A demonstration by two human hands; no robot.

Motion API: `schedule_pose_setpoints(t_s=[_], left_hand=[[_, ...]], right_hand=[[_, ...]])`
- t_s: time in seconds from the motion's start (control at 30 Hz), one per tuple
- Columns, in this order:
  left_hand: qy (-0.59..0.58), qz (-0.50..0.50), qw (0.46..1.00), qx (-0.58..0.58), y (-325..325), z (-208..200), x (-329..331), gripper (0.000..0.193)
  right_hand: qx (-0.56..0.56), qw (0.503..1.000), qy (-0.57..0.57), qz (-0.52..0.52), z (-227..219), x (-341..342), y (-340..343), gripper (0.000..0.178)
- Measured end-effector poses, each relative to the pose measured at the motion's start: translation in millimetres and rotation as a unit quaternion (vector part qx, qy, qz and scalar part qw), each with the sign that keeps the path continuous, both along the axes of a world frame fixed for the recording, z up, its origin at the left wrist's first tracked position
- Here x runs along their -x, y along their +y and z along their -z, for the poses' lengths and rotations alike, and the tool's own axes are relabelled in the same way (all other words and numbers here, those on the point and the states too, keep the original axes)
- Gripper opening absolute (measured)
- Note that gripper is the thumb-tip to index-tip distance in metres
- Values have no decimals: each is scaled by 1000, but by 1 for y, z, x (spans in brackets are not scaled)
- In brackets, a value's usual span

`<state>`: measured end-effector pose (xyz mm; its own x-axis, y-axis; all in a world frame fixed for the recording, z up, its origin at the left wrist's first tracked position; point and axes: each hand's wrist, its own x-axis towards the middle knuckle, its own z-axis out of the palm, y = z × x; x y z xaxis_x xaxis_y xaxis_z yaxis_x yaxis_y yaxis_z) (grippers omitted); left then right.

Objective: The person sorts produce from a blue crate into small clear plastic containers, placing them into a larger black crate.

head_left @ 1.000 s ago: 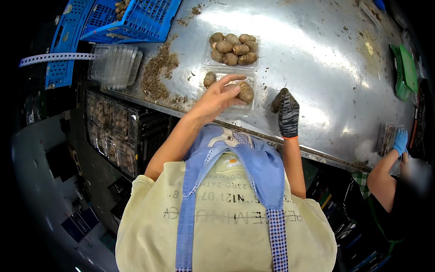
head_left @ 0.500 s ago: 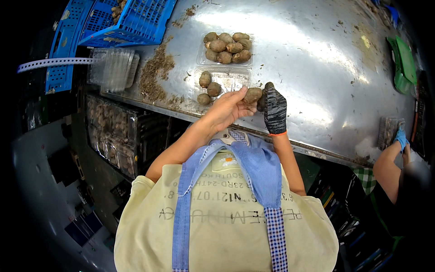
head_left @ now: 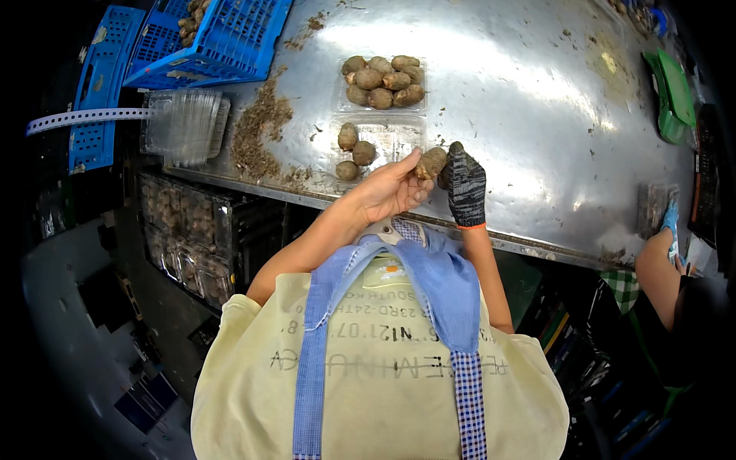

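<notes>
Head view — gripping tuber (head_left: 432,162) in left hand (head_left: 389,188); holding gloved right hand (head_left: 466,188) curled alongside, grip uncertain; apparently inspecting — probably calling for careful placing in clear tray (head_left: 389,136).

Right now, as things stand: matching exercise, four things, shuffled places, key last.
Things
1. Oblong brown tuber
2. Stacked clear plastic trays
3. Green plastic object
4. Blue plastic crate

Places
A. Metal table, right end
B. Upper left of picture, holding tubers
C. Between bare left hand and gloved right hand
D. Left of crumbly brown debris

Pairs: 1-C; 2-D; 3-A; 4-B
</notes>
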<state>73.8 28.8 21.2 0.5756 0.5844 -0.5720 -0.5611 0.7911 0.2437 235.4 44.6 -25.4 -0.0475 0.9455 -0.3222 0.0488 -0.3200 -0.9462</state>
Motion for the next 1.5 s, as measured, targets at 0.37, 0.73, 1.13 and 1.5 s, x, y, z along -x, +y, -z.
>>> schedule_pose_setpoints(t_s=[0.37,0.73,1.13,1.5], left_hand=[[692,-54,585,-420,54,4,43,37],[773,-31,414,-479,45,7,56,32],[808,149,355,-445,-5,13,61,43],[194,-82,950,-229,-2,-24,41,47]], right_hand=[[-42,999,-21,7,22,-22,-8,37],[-162,977,-135,-24,6,-9,-3,31],[-216,953,-189,-100,13,-9,11,30],[-61,993,-59,-81,-1,-4,2,30]])
